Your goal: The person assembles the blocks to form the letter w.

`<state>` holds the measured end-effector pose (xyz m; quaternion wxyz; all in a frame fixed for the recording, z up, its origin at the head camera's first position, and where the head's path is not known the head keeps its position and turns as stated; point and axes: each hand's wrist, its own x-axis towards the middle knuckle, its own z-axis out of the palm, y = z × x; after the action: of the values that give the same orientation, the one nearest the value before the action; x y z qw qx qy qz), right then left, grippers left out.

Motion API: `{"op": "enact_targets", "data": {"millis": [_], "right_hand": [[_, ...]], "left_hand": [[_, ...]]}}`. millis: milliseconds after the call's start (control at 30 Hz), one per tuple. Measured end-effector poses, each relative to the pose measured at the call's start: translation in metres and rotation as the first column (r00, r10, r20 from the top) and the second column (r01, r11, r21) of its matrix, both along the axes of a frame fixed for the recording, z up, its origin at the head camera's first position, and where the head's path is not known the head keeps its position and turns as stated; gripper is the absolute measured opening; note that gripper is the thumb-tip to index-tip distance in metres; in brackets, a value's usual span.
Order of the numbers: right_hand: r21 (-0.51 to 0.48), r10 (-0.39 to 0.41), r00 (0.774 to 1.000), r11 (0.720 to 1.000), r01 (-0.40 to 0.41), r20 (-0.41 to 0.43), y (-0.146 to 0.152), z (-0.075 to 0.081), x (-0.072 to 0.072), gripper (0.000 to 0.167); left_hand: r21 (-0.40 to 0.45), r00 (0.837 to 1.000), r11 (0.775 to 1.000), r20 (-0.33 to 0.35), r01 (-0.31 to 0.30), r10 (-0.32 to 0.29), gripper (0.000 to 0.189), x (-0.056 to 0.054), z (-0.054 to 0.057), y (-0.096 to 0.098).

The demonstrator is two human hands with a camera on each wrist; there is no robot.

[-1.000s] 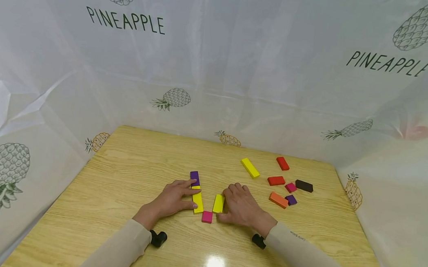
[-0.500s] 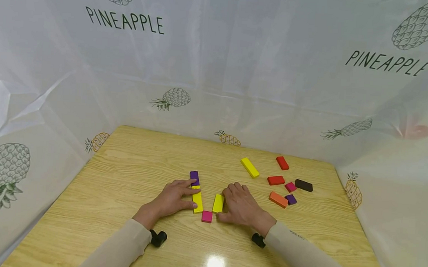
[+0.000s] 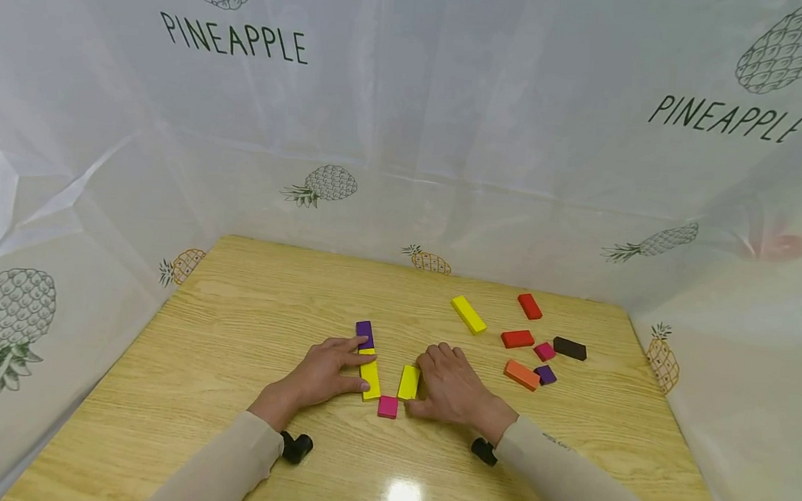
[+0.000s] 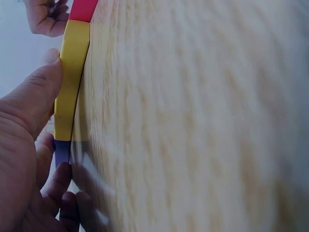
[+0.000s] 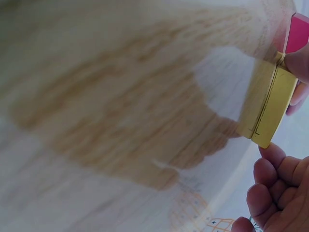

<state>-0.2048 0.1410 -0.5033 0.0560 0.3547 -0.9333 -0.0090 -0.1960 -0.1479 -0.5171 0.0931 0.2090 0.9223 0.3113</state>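
On the wooden table, a yellow block [image 3: 370, 374] lies end to end with a purple block [image 3: 364, 332] beyond it. My left hand [image 3: 321, 368] rests on this row, thumb and fingers extended to touch the yellow and purple blocks. A pink square block [image 3: 387, 407] sits at the near end, between the row and another yellow block [image 3: 409, 382]. My right hand [image 3: 451, 385] pinches that second yellow block [image 5: 276, 104] by its ends, between thumb and index finger; its other fingers are curled. In the left wrist view, the pink block [image 4: 83, 9] touches the yellow block's end.
At the right lie a long yellow block [image 3: 469, 315], two red blocks [image 3: 529, 306], a small pink block [image 3: 545, 352], a black block [image 3: 570, 348], an orange block [image 3: 522, 375] and a small purple block [image 3: 545, 375]. A pineapple-print curtain [image 3: 408, 128] surrounds the table.
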Motion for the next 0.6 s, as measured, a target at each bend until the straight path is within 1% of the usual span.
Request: {"op": "enact_targets", "data": {"millis": [100, 300, 600], "right_hand": [[0.001, 0.003, 1.000, 1.000, -0.003, -0.008, 0.0000, 0.0001, -0.0006, 0.066], [0.001, 0.009, 1.000, 1.000, -0.009, -0.015, 0.0000, -0.0026, -0.0001, 0.065], [0.008, 0.008, 1.000, 1.000, -0.008, -0.010, 0.0000, -0.0009, -0.0013, 0.069]], "left_hand": [[-0.003, 1.000, 1.000, -0.003, 0.001, -0.001, 0.056, -0.0006, 0.0001, -0.0002], [-0.006, 1.000, 1.000, -0.012, 0.002, -0.002, 0.055, -0.0003, -0.0041, -0.0001], [-0.001, 1.000, 1.000, 0.004, 0.001, -0.001, 0.057, -0.0010, -0.0009, 0.0001]]}}
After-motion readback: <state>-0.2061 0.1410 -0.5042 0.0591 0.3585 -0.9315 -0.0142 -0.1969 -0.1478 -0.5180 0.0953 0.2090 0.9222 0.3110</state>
